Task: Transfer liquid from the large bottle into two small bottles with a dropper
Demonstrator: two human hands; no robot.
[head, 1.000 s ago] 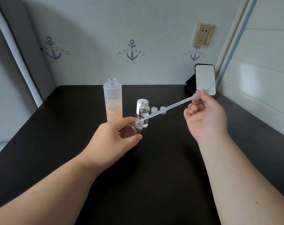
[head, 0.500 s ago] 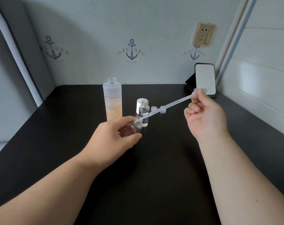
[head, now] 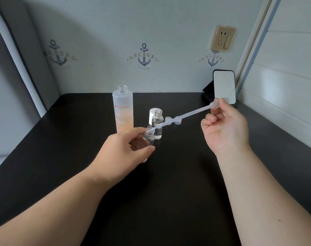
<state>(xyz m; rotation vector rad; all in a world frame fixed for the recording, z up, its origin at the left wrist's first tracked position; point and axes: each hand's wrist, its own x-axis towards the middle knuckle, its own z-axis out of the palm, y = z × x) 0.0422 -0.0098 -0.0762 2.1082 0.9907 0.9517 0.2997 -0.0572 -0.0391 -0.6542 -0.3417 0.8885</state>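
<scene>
Hiding: the lower body of the small bottle (head: pixel 148 137) is covered by the left hand (head: pixel 123 151), so its liquid level cannot be read; only neck, shoulder and a sliver of base are seen.
Cut off: both forearms are cropped by the lower frame edge; the near edge of the surface (head: pixel 71 139) is not seen.
Hard to make out: whether the dropper (head: pixel 183 115) still carries liquid cannot be told; the item standing behind the second small bottle (head: pixel 157 124) is seen only as a white cylinder (head: pixel 152 113).
Large bottle (head: pixel 122 110): frosted, uncapped and upright, set left of centre toward the far edge of the surface; peach liquid fills roughly its lower half, and orange lettering is printed above the liquid line.
Second small bottle: clear, uncapped, upright, placed just right of the large bottle.
Caps (head: pixel 177 120): two small pale caps are laid right of the second small bottle, partly crossed by the dropper stem.
Dropper: translucent and slanted, its tip placed at the mouth of the held small bottle and its bulb raised toward the right.
Left hand: curled around the tilted small bottle, thumb in front.
Right hand (head: pixel 225 128): the dropper bulb is pinched between thumb and fingertips, the other fingers folded in.
Phone (head: pixel 224 87): propped at the far right corner.
</scene>
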